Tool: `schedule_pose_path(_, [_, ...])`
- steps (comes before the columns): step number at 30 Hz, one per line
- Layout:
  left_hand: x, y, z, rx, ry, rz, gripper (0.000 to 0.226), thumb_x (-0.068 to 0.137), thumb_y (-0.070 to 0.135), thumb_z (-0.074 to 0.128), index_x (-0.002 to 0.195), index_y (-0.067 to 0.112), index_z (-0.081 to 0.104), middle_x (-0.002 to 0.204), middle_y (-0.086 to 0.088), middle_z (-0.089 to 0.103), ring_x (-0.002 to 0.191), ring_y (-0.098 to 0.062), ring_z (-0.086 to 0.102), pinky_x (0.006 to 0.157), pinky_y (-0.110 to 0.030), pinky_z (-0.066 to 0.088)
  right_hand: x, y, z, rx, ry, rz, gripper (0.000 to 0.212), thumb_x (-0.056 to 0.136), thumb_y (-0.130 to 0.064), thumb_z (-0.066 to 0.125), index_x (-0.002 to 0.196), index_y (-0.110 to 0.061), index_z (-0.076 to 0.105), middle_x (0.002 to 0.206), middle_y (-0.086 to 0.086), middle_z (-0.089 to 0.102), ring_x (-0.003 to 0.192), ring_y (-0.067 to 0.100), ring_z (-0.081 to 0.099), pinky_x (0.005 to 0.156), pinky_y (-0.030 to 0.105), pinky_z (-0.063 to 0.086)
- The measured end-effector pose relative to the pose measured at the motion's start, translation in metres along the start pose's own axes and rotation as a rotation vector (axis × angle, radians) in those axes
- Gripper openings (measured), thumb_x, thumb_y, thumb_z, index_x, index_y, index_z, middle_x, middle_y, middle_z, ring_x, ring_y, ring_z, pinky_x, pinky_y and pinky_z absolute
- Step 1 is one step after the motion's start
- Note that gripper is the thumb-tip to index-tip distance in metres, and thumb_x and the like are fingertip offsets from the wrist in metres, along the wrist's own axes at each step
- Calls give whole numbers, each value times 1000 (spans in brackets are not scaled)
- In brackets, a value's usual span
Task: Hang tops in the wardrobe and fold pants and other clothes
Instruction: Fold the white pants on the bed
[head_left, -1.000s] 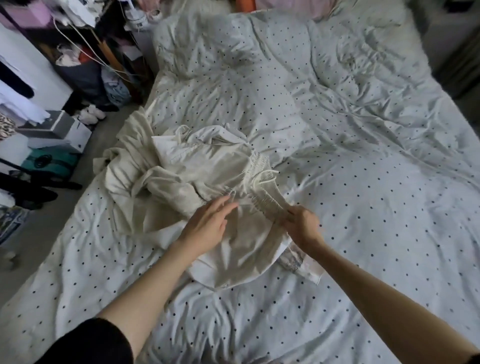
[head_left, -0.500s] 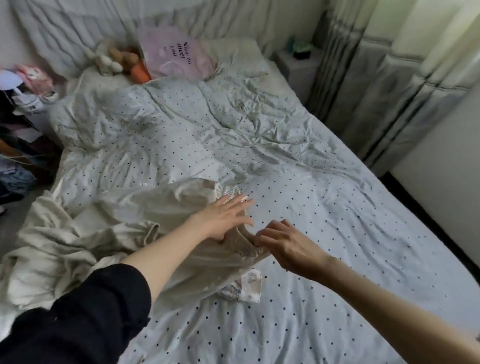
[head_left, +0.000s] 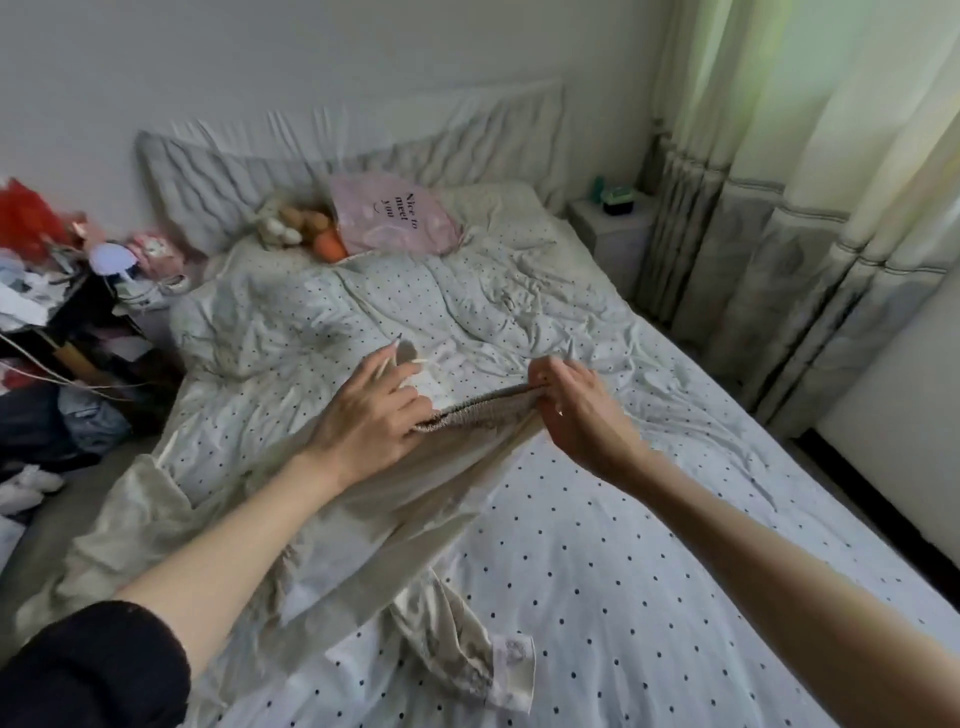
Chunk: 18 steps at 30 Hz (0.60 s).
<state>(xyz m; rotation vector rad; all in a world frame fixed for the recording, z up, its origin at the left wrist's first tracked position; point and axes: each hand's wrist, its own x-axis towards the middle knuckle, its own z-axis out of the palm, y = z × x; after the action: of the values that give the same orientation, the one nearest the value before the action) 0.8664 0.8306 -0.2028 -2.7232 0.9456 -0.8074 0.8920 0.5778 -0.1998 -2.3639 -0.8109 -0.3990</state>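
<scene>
Cream pants (head_left: 395, 525) with a ribbed elastic waistband (head_left: 483, 409) lie partly on the polka-dot duvet (head_left: 623, 571); their top is lifted off it. My right hand (head_left: 576, 415) pinches the right end of the waistband. The left end runs under my left hand (head_left: 371, 415), which holds it with the upper fingers spread out straight. Between my hands the waistband is pulled taut. The legs trail crumpled toward the near left edge of the bed, and a white label (head_left: 514, 670) shows at the lower fabric.
A pink pillow (head_left: 395, 215) and plush toys (head_left: 298, 228) sit at the headboard. A white nightstand (head_left: 613, 234) and long curtains (head_left: 779, 270) stand on the right. A cluttered shelf (head_left: 67, 317) and clothes on the floor fill the left.
My hands rose and moved apart, stretching the waistband between them and lifting the pants' top off the bed. The view tilted up toward the headboard.
</scene>
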Motion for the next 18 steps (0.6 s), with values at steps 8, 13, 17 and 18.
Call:
schedule_pose_path(8, [1,-60,-77,356,-44,-532,29,65,0,72,92,5,62,78,-11,66,81,-30,63,102,-49,38,123,-64,-26,-55,147,-221,27,86,6,46,106,1,63,100,17,64,92,30,52,74,37,44])
schedule_pose_path(13, [-27,-89,-111,368,-116,-835,23,83,13,63,104,5,59,104,-14,66,102,-31,56,93,-42,33,159,-94,-33,-39,220,-244,25,81,9,47,99,5,63,97,23,61,89,37,54,78,41,42])
schedule_pose_path(17, [-50,-87,-116,320,-192,-986,43,87,28,61,126,15,48,117,-4,56,106,-25,57,75,-36,45,166,-104,-20,15,183,-158,25,81,8,46,101,3,60,94,23,63,81,39,58,69,45,48])
schedule_pose_path(18, [-55,-86,-117,295,-199,-1029,41,88,28,60,124,16,47,117,-4,54,106,-25,56,71,-36,46,168,-106,-16,20,165,-131,26,81,8,46,101,1,60,92,23,64,79,40,59,67,45,48])
